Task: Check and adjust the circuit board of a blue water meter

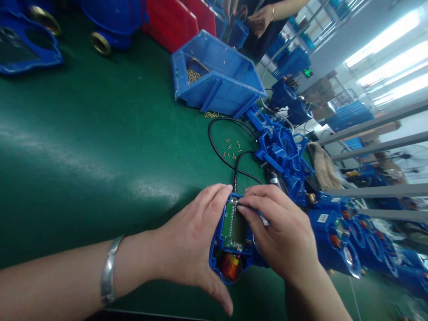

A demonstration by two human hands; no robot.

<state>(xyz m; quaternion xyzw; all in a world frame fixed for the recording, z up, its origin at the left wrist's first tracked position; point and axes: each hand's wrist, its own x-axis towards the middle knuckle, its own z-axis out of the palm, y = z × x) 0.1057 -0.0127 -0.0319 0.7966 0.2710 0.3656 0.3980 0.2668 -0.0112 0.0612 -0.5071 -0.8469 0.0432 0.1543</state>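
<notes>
A blue plastic housing (214,245) stands on the green bench with a green circuit board (228,223), a grey display (240,227) and an orange-red wrapped cylinder (231,266) inside. My left hand (190,240) grips the housing along its left side, thumb stretched toward the near end. Over the far end of the board, my right hand (277,227) has thumb and forefinger pinched together near the display's corner. Whatever those fingertips hold is too small or hidden to make out. A black cable (236,176) runs up to the far end of the housing.
Loose brass screws (230,146) lie beyond my hands, near a blue bin (217,89) with more screws. Blue plastic parts (284,147) pile up at right, with several blue housings (331,236) below. A red bin (174,22) and another person's hand (261,20) are at the back.
</notes>
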